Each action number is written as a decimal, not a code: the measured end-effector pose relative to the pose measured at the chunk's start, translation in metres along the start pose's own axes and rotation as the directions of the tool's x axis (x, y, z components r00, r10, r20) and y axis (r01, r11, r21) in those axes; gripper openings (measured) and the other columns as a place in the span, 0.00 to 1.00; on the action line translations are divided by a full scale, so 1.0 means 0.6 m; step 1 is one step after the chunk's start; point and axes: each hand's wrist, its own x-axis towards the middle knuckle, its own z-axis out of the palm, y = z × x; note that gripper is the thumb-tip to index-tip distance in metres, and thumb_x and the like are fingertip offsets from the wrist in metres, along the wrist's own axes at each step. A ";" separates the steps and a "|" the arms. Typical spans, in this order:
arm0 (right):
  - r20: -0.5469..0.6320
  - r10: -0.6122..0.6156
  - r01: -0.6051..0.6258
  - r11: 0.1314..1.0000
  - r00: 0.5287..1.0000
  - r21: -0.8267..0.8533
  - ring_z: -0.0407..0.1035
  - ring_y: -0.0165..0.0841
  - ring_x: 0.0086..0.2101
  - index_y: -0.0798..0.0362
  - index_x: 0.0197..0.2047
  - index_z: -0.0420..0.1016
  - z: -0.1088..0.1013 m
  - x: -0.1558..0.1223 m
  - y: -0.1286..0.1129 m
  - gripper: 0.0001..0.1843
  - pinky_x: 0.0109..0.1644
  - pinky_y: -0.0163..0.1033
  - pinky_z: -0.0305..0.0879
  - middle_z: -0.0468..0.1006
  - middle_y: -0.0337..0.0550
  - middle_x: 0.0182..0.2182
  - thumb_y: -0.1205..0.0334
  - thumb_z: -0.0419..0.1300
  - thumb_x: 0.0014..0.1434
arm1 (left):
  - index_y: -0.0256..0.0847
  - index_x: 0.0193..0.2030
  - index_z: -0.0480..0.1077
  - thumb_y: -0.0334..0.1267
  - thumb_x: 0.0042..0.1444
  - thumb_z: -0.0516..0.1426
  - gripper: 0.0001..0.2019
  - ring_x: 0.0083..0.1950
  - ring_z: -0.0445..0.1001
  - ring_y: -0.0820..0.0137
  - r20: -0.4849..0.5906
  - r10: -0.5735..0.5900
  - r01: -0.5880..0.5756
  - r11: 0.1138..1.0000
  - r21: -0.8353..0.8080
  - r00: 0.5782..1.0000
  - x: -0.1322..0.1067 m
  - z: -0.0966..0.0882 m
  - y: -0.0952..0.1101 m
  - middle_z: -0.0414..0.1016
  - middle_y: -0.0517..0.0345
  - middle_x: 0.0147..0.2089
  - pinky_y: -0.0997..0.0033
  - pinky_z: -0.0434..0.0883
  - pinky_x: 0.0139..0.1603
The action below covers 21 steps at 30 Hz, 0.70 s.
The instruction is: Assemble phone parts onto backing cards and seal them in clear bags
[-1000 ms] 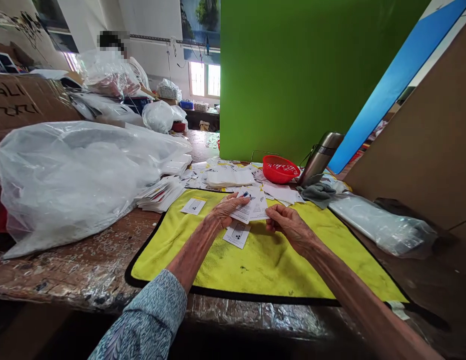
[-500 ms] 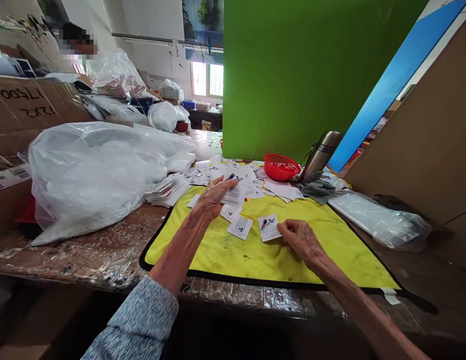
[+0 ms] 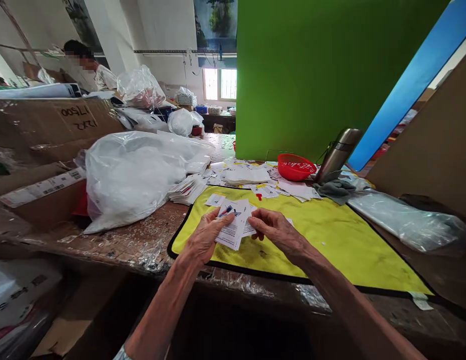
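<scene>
My left hand (image 3: 203, 238) and my right hand (image 3: 275, 229) meet over the near left part of a yellow cloth mat (image 3: 330, 240). Both pinch a small stack of white printed cards (image 3: 235, 225), fanned slightly, with a blue and red mark on the top one. The left thumb lies on the stack's left side and the right fingers grip its right edge. One loose card (image 3: 215, 200) lies on the mat just beyond the hands. More white cards and paper slips (image 3: 248, 176) are heaped along the mat's far edge.
A big clear plastic bag (image 3: 135, 172) fills the table's left side, with cardboard boxes (image 3: 48, 125) behind it. A red basket (image 3: 296, 167), a steel flask (image 3: 338, 154), a grey rag (image 3: 336, 189) and a clear bag (image 3: 409, 222) sit at the right. A green board (image 3: 323, 70) stands behind. Another person (image 3: 86, 62) is far left.
My left hand came back toward me with its cards and my right hand left the mat to join it. The loose cards near the right hand are gone from the mat. The view shifted left.
</scene>
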 end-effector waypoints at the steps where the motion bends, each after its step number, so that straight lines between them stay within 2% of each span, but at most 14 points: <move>1: 0.005 0.019 -0.019 0.998 1.000 0.054 0.63 0.26 0.22 0.53 0.25 0.66 0.009 0.006 -0.001 0.16 0.27 0.33 0.59 0.68 0.34 0.20 0.49 0.61 0.50 | 0.34 0.33 0.76 0.34 0.34 0.70 0.16 0.26 0.74 0.73 -0.005 0.009 -0.009 1.000 0.005 1.000 -0.003 -0.002 0.001 0.79 0.55 0.29 0.76 0.69 0.27; 5: -0.015 0.094 -0.092 0.989 0.995 0.113 0.57 0.22 0.17 0.53 0.21 0.63 0.036 0.017 0.006 0.16 0.23 0.31 0.55 0.63 0.30 0.17 0.52 0.62 0.47 | 0.33 0.35 0.75 0.34 0.33 0.70 0.19 0.26 0.74 0.72 -0.080 0.016 -0.015 1.000 0.018 0.997 -0.013 -0.026 0.010 0.78 0.55 0.28 0.75 0.70 0.27; 9: -0.103 0.170 -0.166 0.985 0.980 0.047 0.54 0.22 0.14 0.51 0.18 0.60 0.058 0.022 0.021 0.16 0.19 0.31 0.50 0.60 0.29 0.13 0.55 0.59 0.49 | 0.35 0.35 0.75 0.35 0.31 0.70 0.19 0.26 0.75 0.69 -0.202 0.081 -0.071 0.996 0.056 0.976 -0.023 -0.066 0.022 0.78 0.57 0.27 0.73 0.71 0.28; 12: -0.178 0.206 -0.210 0.978 0.962 0.000 0.55 0.24 0.13 0.51 0.18 0.60 0.076 0.029 0.027 0.15 0.18 0.32 0.49 0.62 0.30 0.12 0.58 0.58 0.51 | 0.35 0.33 0.74 0.36 0.30 0.70 0.19 0.26 0.75 0.69 -0.252 0.114 -0.094 0.992 0.089 0.961 -0.031 -0.088 0.027 0.78 0.57 0.26 0.73 0.71 0.27; 16: -0.203 0.219 -0.232 0.972 0.954 -0.042 0.56 0.24 0.13 0.52 0.19 0.63 0.096 0.037 0.023 0.14 0.20 0.32 0.50 0.63 0.30 0.12 0.58 0.57 0.54 | 0.35 0.31 0.74 0.37 0.29 0.70 0.19 0.25 0.74 0.70 -0.271 0.107 -0.076 0.989 0.124 0.956 -0.034 -0.095 0.025 0.77 0.58 0.25 0.74 0.70 0.25; 21: -0.192 0.266 -0.300 0.938 0.945 -0.175 0.58 0.24 0.13 0.53 0.20 0.63 0.106 0.038 0.020 0.16 0.19 0.31 0.50 0.63 0.30 0.11 0.59 0.53 0.58 | 0.34 0.31 0.74 0.37 0.25 0.70 0.21 0.29 0.76 0.67 -0.358 0.183 -0.196 0.981 0.000 0.916 -0.023 -0.102 0.028 0.78 0.57 0.25 0.74 0.70 0.29</move>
